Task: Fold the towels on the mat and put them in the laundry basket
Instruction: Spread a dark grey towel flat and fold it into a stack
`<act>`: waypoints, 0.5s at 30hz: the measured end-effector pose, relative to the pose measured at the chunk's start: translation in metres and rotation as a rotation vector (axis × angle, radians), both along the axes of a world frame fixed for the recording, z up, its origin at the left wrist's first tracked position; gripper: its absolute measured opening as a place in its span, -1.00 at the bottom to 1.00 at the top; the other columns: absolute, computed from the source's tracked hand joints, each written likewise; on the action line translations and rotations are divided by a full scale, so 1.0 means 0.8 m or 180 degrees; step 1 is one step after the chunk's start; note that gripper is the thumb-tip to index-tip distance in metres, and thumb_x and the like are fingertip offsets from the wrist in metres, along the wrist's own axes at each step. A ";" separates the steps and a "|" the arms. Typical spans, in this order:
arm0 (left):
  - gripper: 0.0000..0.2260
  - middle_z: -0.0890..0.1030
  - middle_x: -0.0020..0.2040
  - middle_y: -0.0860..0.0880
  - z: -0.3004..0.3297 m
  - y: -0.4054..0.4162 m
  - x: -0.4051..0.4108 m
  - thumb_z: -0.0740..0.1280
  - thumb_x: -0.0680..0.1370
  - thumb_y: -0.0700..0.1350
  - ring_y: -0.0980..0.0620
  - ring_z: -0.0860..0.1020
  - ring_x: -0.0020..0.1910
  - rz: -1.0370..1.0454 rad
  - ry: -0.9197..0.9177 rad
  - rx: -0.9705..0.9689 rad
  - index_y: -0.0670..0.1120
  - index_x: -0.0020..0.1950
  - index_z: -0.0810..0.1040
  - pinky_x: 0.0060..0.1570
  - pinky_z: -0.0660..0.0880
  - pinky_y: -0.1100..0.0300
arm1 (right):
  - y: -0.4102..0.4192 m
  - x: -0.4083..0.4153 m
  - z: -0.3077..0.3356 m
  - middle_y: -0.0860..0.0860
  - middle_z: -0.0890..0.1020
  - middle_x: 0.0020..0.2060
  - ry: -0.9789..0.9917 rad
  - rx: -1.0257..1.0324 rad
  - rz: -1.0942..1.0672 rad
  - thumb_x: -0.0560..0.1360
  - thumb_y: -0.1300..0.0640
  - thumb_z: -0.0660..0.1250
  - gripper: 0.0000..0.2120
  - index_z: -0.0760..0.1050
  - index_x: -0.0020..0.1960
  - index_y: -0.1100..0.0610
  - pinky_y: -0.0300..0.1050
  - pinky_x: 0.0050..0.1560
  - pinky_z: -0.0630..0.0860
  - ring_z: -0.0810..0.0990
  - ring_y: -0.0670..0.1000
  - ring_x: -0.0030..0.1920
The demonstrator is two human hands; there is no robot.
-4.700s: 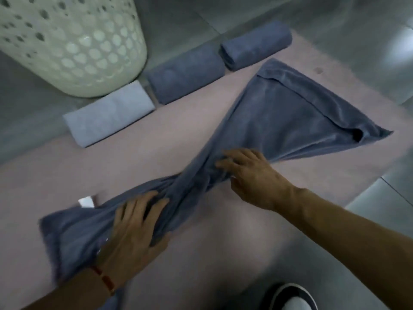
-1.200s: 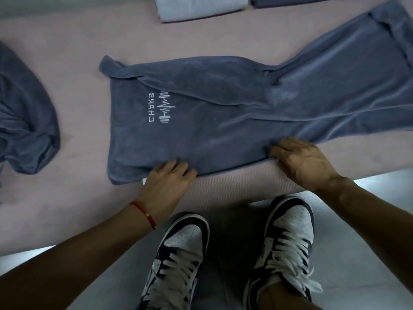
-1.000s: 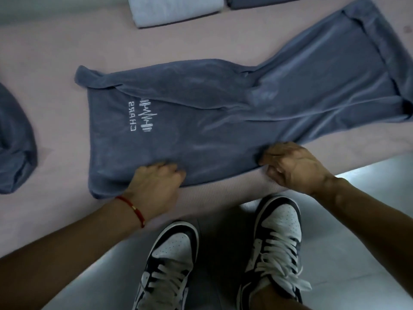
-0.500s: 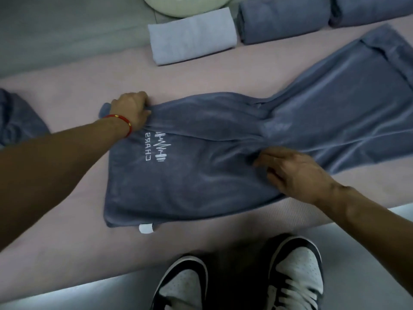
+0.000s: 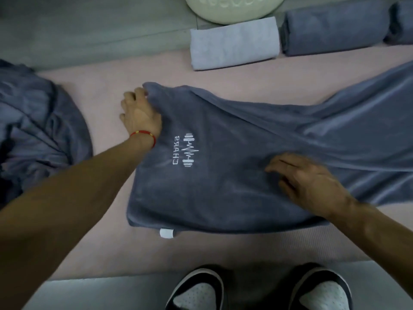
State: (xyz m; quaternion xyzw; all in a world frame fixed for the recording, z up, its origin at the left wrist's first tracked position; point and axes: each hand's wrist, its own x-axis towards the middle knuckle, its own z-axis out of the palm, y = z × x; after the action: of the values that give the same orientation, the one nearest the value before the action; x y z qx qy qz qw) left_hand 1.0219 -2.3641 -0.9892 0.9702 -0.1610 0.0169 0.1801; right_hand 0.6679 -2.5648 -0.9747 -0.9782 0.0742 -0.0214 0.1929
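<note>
Far left: unfolded dark towel (image 5: 40,135) heaped on the mat (image 5: 107,242). Left hand (image 5: 139,111) pinches the far-left corner of the logo towel (image 5: 223,186), fingers curled round the cloth. Right hand (image 5: 306,184) lies flat mid-towel, fingers straight, holding nothing. Towel spread lengthwise, right half rumpled. Soft, limp, light terry: likely sags and creases, so take it by corners or hem. Folded towels (image 5: 234,43) by the laundry basket (image 5: 234,7), top.
</note>
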 end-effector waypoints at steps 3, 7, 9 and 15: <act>-0.69 0.42 0.25 -0.28 -0.022 0.077 -0.047 0.27 0.57 -0.11 -0.32 0.42 0.22 0.0349 0.0251 -0.0010 -0.15 0.29 0.44 0.07 0.42 -0.19 | 0.008 0.004 -0.006 0.09 0.65 0.10 0.0010 -0.0077 0.0092 0.46 0.18 0.32 -0.72 0.63 0.16 0.12 -0.11 0.23 0.36 0.63 0.13 0.05; -0.74 0.49 0.12 -0.31 -0.024 0.148 -0.113 0.36 0.56 -0.11 -0.35 0.48 0.07 0.0135 0.0438 0.0044 -0.20 0.19 0.49 0.03 0.47 -0.20 | 0.027 0.024 -0.003 0.05 0.65 0.12 0.0181 -0.0064 0.0292 0.43 0.18 0.45 -0.68 0.63 0.18 0.07 -0.02 0.23 0.51 0.65 0.10 0.07; -0.73 0.52 0.08 -0.29 -0.018 0.172 -0.141 0.37 0.56 -0.12 -0.34 0.51 0.01 -0.0005 0.0593 0.0083 -0.21 0.20 0.48 0.04 0.51 -0.18 | 0.037 0.037 0.002 0.04 0.64 0.13 0.0195 -0.0079 0.0550 0.49 0.12 0.35 -0.71 0.61 0.20 0.07 0.02 0.18 0.55 0.65 0.09 0.06; -0.77 0.60 0.07 -0.09 0.002 0.222 -0.197 0.31 0.63 -0.04 -0.11 0.57 -0.03 0.0269 0.1291 -0.0210 -0.07 0.25 0.43 0.04 0.58 -0.01 | 0.033 0.124 0.061 0.04 0.63 0.19 0.0243 -0.0408 0.1600 0.56 0.06 0.22 -0.64 0.59 0.30 0.08 0.04 0.20 0.57 0.64 0.13 0.11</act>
State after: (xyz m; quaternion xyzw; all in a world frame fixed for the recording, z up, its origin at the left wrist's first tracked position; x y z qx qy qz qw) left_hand 0.8643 -2.1866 -0.9877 0.9532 -0.0800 -0.1659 0.2397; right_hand 0.7671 -2.5387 -0.9262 -0.9762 -0.1654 0.0595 0.1269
